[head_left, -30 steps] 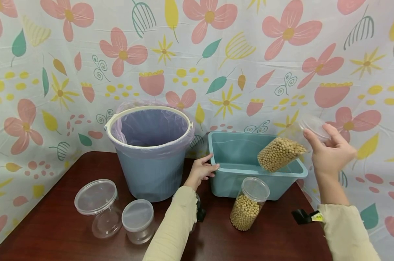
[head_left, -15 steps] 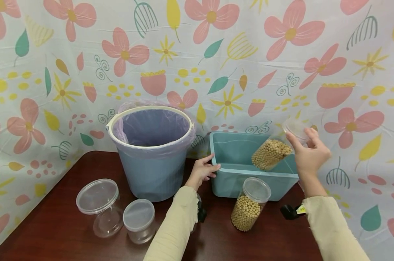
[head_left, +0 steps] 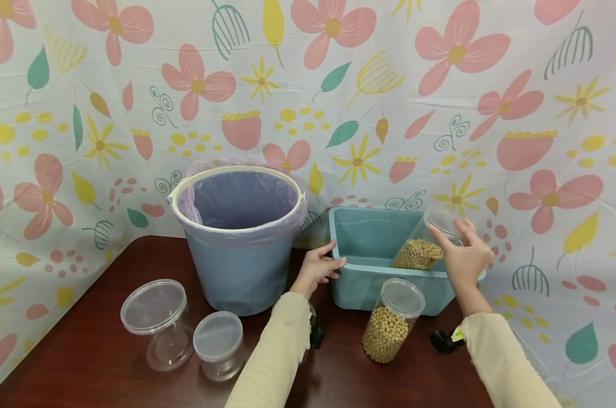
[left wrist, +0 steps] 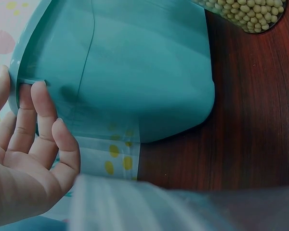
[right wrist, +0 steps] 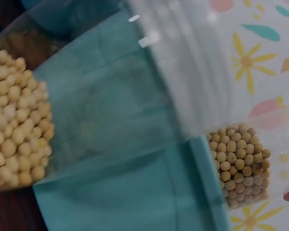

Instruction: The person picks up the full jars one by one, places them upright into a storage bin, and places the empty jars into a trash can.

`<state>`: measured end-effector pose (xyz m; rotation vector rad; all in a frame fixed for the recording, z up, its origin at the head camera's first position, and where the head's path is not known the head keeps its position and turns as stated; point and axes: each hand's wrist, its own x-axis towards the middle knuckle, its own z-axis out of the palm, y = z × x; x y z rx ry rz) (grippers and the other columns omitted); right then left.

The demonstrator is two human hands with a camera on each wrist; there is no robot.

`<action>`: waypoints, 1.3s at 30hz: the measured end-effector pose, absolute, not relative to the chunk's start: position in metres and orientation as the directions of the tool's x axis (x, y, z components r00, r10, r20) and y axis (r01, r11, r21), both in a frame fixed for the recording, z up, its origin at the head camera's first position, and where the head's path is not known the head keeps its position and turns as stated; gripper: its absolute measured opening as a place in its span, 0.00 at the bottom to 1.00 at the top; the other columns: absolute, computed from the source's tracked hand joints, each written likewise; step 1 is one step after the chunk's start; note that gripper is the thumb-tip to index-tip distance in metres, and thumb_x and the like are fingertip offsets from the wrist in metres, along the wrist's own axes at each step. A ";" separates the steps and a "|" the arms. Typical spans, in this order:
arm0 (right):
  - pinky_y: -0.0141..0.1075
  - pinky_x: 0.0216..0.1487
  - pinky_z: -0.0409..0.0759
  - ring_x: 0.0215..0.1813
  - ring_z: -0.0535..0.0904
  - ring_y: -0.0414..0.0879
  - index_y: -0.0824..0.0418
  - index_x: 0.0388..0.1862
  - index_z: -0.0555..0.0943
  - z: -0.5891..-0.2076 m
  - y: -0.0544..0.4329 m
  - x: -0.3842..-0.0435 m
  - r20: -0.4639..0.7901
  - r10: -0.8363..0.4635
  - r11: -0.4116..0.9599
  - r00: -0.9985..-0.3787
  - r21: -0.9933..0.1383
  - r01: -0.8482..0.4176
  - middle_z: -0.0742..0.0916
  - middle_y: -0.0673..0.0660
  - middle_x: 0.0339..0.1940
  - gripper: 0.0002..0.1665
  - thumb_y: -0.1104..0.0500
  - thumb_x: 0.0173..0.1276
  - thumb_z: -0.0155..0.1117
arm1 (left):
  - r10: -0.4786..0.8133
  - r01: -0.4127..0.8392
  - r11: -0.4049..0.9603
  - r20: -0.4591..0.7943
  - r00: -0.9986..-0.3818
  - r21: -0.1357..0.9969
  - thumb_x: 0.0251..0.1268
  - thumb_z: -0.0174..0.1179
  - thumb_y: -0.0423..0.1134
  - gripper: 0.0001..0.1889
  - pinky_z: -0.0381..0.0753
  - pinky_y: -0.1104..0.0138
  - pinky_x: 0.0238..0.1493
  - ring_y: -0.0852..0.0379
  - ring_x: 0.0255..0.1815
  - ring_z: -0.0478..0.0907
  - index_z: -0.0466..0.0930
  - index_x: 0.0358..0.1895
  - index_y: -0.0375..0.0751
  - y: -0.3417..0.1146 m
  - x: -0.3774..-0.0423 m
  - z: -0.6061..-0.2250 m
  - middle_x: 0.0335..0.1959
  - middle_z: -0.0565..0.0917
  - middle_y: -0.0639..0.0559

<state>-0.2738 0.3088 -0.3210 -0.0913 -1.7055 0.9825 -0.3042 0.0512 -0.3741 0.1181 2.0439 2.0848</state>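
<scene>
In the head view my left hand (head_left: 314, 271) grips the left rim of a teal plastic basin (head_left: 374, 229). The left wrist view has the fingertips curled under that rim of the basin (left wrist: 135, 62). My right hand (head_left: 464, 258) holds a clear jar (head_left: 419, 254) by its lidded top, fingers and thumb around the lid. Round yellowish beans fill part of it. This jar leans inside the basin, its lower end hidden by the front wall. A second lidded jar of beans (head_left: 386, 328) stands on the table in front of the basin.
A blue bucket (head_left: 238, 272) with a purple liner stands left of the basin. Two clear containers, a tall jar (head_left: 157, 317) and a small one (head_left: 218, 343), stand at the front left of the table (head_left: 98, 351). My left forearm partly hides another clear container.
My right hand has moved left and down, carrying the jar of beans from above the basin's right side into it. My left hand has kept its grip on the rim.
</scene>
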 end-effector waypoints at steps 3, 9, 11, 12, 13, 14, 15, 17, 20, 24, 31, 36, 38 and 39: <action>0.28 0.49 0.71 0.53 0.75 0.44 0.69 0.42 0.81 -0.329 0.312 -0.275 0.772 0.495 0.667 -0.399 -0.632 -0.395 0.82 0.65 0.43 0.28 0.60 0.40 0.77 | 0.213 -0.103 -0.008 -0.099 -0.972 0.995 0.52 0.65 0.39 0.29 0.67 0.71 0.17 0.59 0.18 0.76 0.68 0.61 0.58 0.051 -0.304 -0.374 0.32 0.82 0.51; 0.28 0.49 0.71 0.53 0.75 0.48 0.71 0.41 0.81 -0.347 0.319 -0.277 0.775 0.451 0.697 -0.443 -0.616 -0.367 0.82 0.67 0.40 0.28 0.62 0.38 0.78 | 0.216 -0.101 -0.011 -0.096 -0.972 0.995 0.53 0.64 0.39 0.30 0.66 0.71 0.16 0.59 0.18 0.76 0.68 0.61 0.56 0.052 -0.303 -0.374 0.32 0.82 0.51; 0.28 0.49 0.71 0.53 0.75 0.50 0.71 0.41 0.81 -0.353 0.321 -0.276 0.770 0.437 0.702 -0.466 -0.615 -0.359 0.82 0.67 0.41 0.28 0.62 0.37 0.78 | 0.217 -0.101 -0.008 -0.097 -0.971 0.995 0.53 0.64 0.40 0.30 0.66 0.71 0.16 0.59 0.18 0.76 0.68 0.61 0.56 0.053 -0.303 -0.374 0.32 0.83 0.51; 0.28 0.49 0.70 0.53 0.75 0.50 0.71 0.41 0.81 -0.356 0.322 -0.276 0.766 0.429 0.701 -0.478 -0.616 -0.359 0.82 0.67 0.41 0.29 0.62 0.37 0.78 | 0.218 -0.100 -0.006 -0.097 -0.971 0.995 0.53 0.64 0.40 0.30 0.66 0.71 0.16 0.59 0.18 0.76 0.68 0.61 0.56 0.053 -0.302 -0.374 0.32 0.83 0.51; 0.27 0.49 0.70 0.53 0.75 0.51 0.71 0.41 0.81 -0.358 0.323 -0.276 0.767 0.419 0.706 -0.485 -0.612 -0.357 0.82 0.68 0.41 0.29 0.63 0.37 0.78 | 0.219 -0.103 -0.006 -0.100 -0.971 0.995 0.53 0.64 0.40 0.29 0.66 0.71 0.16 0.59 0.18 0.76 0.68 0.61 0.56 0.053 -0.302 -0.374 0.32 0.83 0.51; 0.25 0.49 0.70 0.52 0.75 0.53 0.71 0.41 0.81 -0.361 0.323 -0.275 0.769 0.408 0.709 -0.492 -0.606 -0.359 0.82 0.68 0.41 0.29 0.63 0.36 0.78 | 0.220 -0.104 -0.005 -0.101 -0.970 0.995 0.53 0.64 0.40 0.29 0.66 0.70 0.17 0.59 0.18 0.76 0.68 0.61 0.56 0.053 -0.302 -0.374 0.32 0.83 0.51; 0.24 0.49 0.69 0.52 0.75 0.55 0.72 0.41 0.81 -0.362 0.324 -0.275 0.772 0.395 0.707 -0.498 -0.602 -0.371 0.82 0.69 0.40 0.29 0.64 0.36 0.78 | 0.220 -0.106 -0.005 -0.102 -0.970 0.994 0.53 0.64 0.40 0.29 0.66 0.70 0.17 0.59 0.18 0.76 0.68 0.61 0.56 0.053 -0.302 -0.374 0.32 0.83 0.51; 0.19 0.45 0.67 0.49 0.76 0.57 0.73 0.41 0.81 -0.366 0.325 -0.275 0.782 0.371 0.724 -0.501 -0.581 -0.372 0.81 0.71 0.40 0.29 0.65 0.35 0.79 | 0.220 -0.101 -0.006 -0.097 -0.971 0.995 0.53 0.64 0.40 0.29 0.66 0.70 0.17 0.59 0.18 0.76 0.68 0.61 0.56 0.054 -0.301 -0.374 0.32 0.83 0.51; 0.16 0.35 0.66 0.37 0.81 0.52 0.73 0.40 0.81 -0.369 0.327 -0.275 0.790 0.335 0.764 -0.513 -0.547 -0.342 0.81 0.71 0.40 0.29 0.64 0.34 0.79 | 0.219 -0.095 -0.006 -0.091 -0.971 0.995 0.53 0.64 0.40 0.29 0.66 0.71 0.17 0.59 0.18 0.76 0.68 0.61 0.56 0.053 -0.302 -0.374 0.32 0.83 0.52; 0.32 0.32 0.64 0.16 0.68 0.30 0.72 0.39 0.82 -0.373 0.330 -0.274 0.777 0.292 0.817 -0.557 -0.506 -0.277 0.80 0.70 0.44 0.30 0.62 0.33 0.79 | 0.219 -0.096 -0.002 -0.093 -0.971 0.995 0.53 0.64 0.40 0.29 0.66 0.71 0.17 0.60 0.18 0.76 0.69 0.61 0.57 0.053 -0.302 -0.375 0.32 0.83 0.52; 0.31 0.11 0.51 0.06 0.48 0.34 0.74 0.37 0.82 -0.373 0.334 -0.271 0.740 0.186 0.879 -0.647 -0.419 -0.227 0.80 0.72 0.42 0.29 0.59 0.35 0.78 | 0.219 -0.099 -0.017 -0.093 -0.971 0.995 0.53 0.65 0.39 0.29 0.66 0.70 0.17 0.59 0.17 0.76 0.69 0.61 0.57 0.053 -0.302 -0.374 0.32 0.83 0.51; 0.35 0.14 0.65 0.09 0.65 0.44 0.75 0.38 0.81 -0.367 0.335 -0.271 0.665 0.202 0.878 -0.719 -0.448 -0.169 0.81 0.72 0.39 0.28 0.57 0.40 0.76 | 0.217 -0.093 -0.018 -0.087 -0.972 0.995 0.53 0.64 0.39 0.30 0.65 0.71 0.16 0.60 0.17 0.76 0.68 0.62 0.55 0.053 -0.304 -0.376 0.32 0.83 0.51; 0.42 0.21 0.71 0.16 0.72 0.53 0.75 0.40 0.80 -0.365 0.335 -0.270 0.622 0.214 0.876 -0.753 -0.464 -0.134 0.81 0.72 0.38 0.29 0.56 0.43 0.75 | 0.218 -0.096 -0.019 -0.090 -0.972 0.995 0.53 0.64 0.39 0.30 0.65 0.71 0.16 0.60 0.17 0.76 0.67 0.62 0.55 0.052 -0.304 -0.376 0.32 0.83 0.51; 0.45 0.25 0.73 0.21 0.75 0.56 0.76 0.41 0.79 -0.365 0.335 -0.270 0.600 0.219 0.875 -0.770 -0.469 -0.116 0.81 0.72 0.38 0.30 0.55 0.44 0.74 | 0.219 -0.095 -0.017 -0.089 -0.972 0.995 0.53 0.64 0.39 0.30 0.65 0.71 0.16 0.60 0.17 0.76 0.67 0.62 0.55 0.052 -0.304 -0.376 0.31 0.83 0.51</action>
